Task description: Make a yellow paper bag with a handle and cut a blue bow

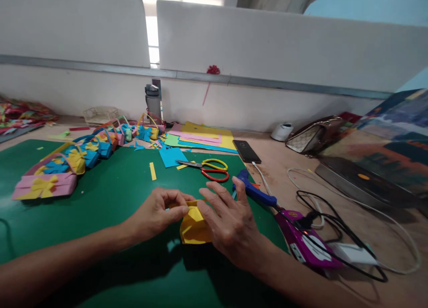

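Note:
A folded yellow paper basket [195,230] is between my two hands, over the green mat [110,219]. My left hand [158,210] pinches its upper left edge between thumb and fingers. Against its right side lies my right hand [230,219], fingers spread and partly raised, covering that side of the paper. Just beyond the hands rest scissors [202,165] with one yellow and one red handle. A blue glue gun [256,190] lies to the right of my right hand. A narrow yellow paper strip [153,171] is on the mat ahead of my left hand.
Finished paper baskets with bows [47,185] line the left side. Coloured paper sheets [207,136] and a grey bottle [153,105] stand toward the wall. A phone [246,151], purple power strip [307,241], tangled cables and a dark case [361,183] occupy the right.

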